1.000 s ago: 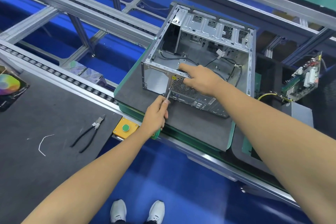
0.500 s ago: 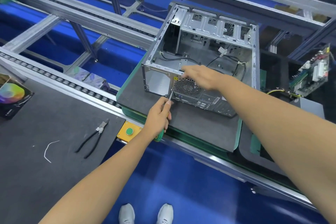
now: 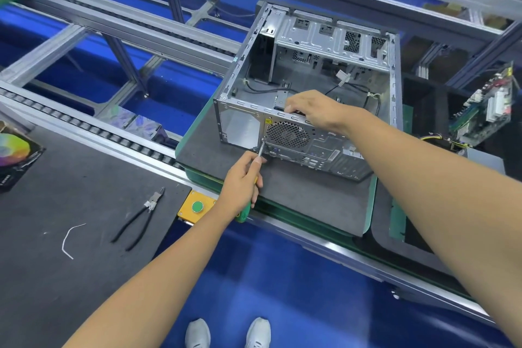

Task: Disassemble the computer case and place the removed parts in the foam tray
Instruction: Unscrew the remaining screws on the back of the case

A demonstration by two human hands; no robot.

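**Right hand shifts onto the case's top rail while the driver sits on the fan screw**

Computer case (image 3: 308, 85) sits open on the grey pad of the conveyor pallet. A second ago the right hand (image 3: 313, 111) pointed along the rear edge; now its fingers curl over the rail above the fan grille (image 3: 288, 135), likely bracing. Left hand (image 3: 243, 178) grips the green-handled screwdriver (image 3: 261, 148), tip at the grille's lower-left corner. Fan removal looks under way.

Screw head itself too small to see. Right fingertips hidden inside the case. Foam tray (image 3: 423, 110) cut off at right.

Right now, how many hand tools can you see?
2: a screwdriver in the left hand at the computer case, and pliers lying on the dark mat. Others may be hidden.
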